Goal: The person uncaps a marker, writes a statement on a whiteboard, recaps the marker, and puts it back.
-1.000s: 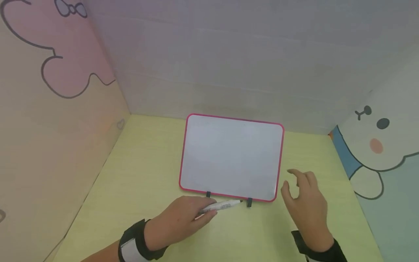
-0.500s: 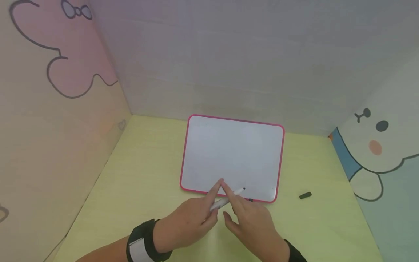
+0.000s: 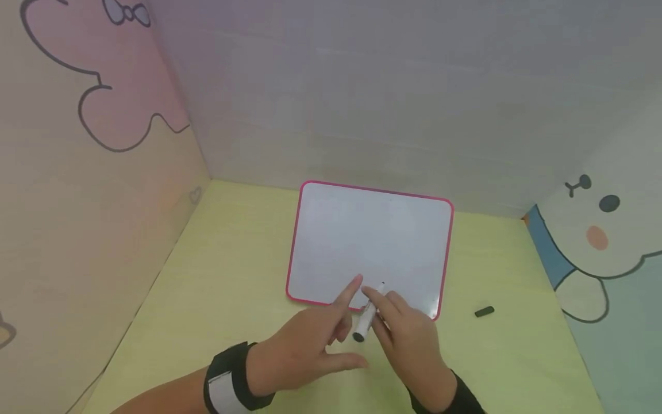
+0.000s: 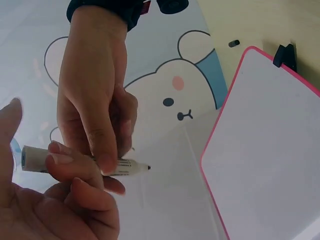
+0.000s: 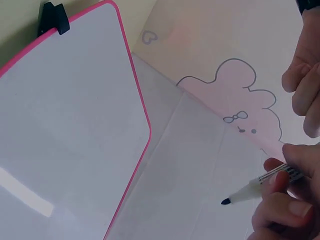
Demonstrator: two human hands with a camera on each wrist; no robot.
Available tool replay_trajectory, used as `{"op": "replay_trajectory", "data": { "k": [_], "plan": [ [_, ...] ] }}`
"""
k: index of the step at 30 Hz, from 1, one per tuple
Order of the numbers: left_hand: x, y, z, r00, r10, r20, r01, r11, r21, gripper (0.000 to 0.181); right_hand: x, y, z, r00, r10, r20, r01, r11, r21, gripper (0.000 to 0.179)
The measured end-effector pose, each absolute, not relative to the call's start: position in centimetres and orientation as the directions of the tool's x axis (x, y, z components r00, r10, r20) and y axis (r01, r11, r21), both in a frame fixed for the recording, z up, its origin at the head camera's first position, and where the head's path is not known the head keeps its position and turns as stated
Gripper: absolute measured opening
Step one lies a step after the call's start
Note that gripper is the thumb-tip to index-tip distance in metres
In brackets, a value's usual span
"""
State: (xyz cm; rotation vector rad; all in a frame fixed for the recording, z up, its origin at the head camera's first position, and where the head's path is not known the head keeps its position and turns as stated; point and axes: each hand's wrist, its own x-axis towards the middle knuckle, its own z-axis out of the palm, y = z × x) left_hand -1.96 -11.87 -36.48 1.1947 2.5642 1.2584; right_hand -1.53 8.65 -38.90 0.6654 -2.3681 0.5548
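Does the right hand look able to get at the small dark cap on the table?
Probably yes: only table lies between the right hand and the cap, though that hand holds the marker.

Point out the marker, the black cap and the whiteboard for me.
Marker (image 3: 365, 322): head view, on the white barrel toward its rear end.
Black cap (image 3: 484, 311): head view, on the middle of its side.
Whiteboard (image 3: 371, 238): head view, on the white writing surface inside the pink frame.

whiteboard (image 3: 372, 241): smooth, glossy | marker (image 3: 365, 324): smooth plastic | wristband (image 3: 227, 361): probably cloth
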Motion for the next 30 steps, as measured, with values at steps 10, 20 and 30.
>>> {"op": "replay_trajectory", "data": {
  "k": [10,20,30],
  "plan": [
    [-7.6,-16.5,-39.4,-0.901,0.316,0.296,0.404,0.367,0.838,0.046,-0.3,11.2,-38.6,-0.795,-0.111,0.597,-0.565,0.493,-0.661,0.034],
    [-13.2,-19.9,-46.2,-0.993,0.011,0.119,0.111,0.451,0.885,0.023,0.5,12.3,-38.8,-0.811,-0.044,0.583,-0.562,0.337,-0.756,0.036],
    [-18.2,-20.0,-47.7,-0.995,-0.096,-0.017,-0.053,0.387,0.921,0.032,0.2,12.3,-39.7,-0.719,-0.06,0.692,-0.694,0.104,-0.712,0.028]
  ]
}}
